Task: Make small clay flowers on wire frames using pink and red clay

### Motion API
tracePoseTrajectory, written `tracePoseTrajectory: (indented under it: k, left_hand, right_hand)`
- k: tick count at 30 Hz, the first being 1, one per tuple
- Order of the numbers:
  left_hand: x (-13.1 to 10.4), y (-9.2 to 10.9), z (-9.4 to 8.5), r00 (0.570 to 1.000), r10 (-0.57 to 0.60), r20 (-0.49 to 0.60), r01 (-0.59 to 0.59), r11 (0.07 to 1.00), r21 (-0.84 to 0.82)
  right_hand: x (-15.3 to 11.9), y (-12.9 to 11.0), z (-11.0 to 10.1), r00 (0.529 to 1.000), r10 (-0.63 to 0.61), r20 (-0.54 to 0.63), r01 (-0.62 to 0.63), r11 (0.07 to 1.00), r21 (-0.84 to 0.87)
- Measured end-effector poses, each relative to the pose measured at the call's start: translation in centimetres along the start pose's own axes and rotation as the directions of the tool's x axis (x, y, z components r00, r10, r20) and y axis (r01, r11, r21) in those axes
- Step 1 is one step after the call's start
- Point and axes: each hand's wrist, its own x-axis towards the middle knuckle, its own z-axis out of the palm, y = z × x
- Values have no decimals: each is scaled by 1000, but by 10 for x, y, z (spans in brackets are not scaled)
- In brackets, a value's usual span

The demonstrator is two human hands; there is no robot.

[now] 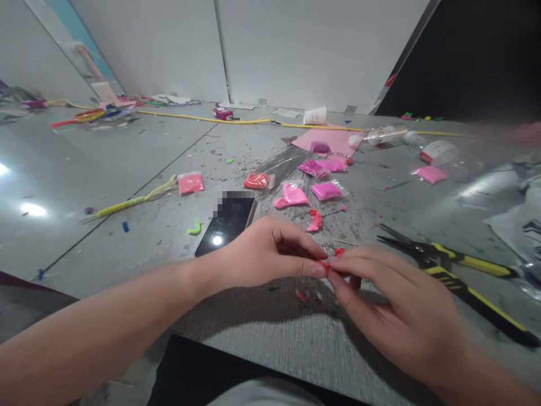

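Between my fingertips is a small red piece of what looks like soft modelling clay (324, 267). My left hand (270, 251) pinches it with thumb and forefinger from the left. From the right, my right hand (393, 299) pinches the same piece, so the fingertips nearly meet. Most of the piece is hidden by the fingers. Just behind them lies a red clay bit (339, 252). A little farther off is a curved cluster of red and pink clay petals (314, 220). A black phone (228, 223) lies beside my left wrist.
Black-and-yellow pliers (448, 265) lie open at right. Farther away are a pink clay packet (295, 194), a red packet (257, 181), a pink sheet (338, 138), a white paper cup (315, 116) and a plastic bottle (386, 134). A yellow cord (203, 118) crosses the back.
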Motion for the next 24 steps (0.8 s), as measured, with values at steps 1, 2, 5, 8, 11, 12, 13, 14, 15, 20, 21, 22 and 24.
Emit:
tracePoseTrajectory:
  k: [1,2,5,8,11,12,13,14,15,20,21,22,24]
  left_hand:
    - [-1,0,0,1000,12,2,-12,1000,23]
    - [-1,0,0,1000,23,7,-23,998,56]
    - [-2,1,0,999,37,26,-41,988,151]
    - [-2,2,3,999,24,38,-30,983,179]
    - [-3,5,5,999,18,35,-23,985,174]
    - [-3,6,5,999,29,28,-34,982,188]
    - [-3,7,4,999,49,16,-51,974,220]
    - [-3,8,2,997,79,0,-75,958,277]
    - [-3,8,0,993,118,-11,-106,927,359]
    - [-1,-4,-13,967,232,104,-223,578,785]
    - [0,-8,-14,967,220,126,-227,526,820]
    - [0,-11,-15,968,209,140,-228,491,841]
    - [1,-15,-16,968,194,160,-234,457,858]
  right_hand:
    - [0,0,0,1000,16,14,-17,1000,17]
    - [1,0,1,999,37,28,-38,999,30]
    - [4,-3,1,994,93,65,-97,993,64]
    - [7,-6,1,983,124,131,-137,986,96]
    - [6,-6,0,968,186,168,-211,967,145]
    - [5,-5,-1,962,218,163,-244,956,161]
    - [4,-4,-2,955,251,155,-277,945,174]
    - [3,-3,-3,948,281,146,-305,935,181]
    - [1,-2,-4,942,305,141,-328,927,182]
    - [2,0,-4,948,297,113,-310,944,117]
    - [2,0,-2,951,295,93,-304,947,101]
    - [3,0,-1,951,302,73,-307,947,89]
    - [4,0,0,941,336,48,-339,936,94]
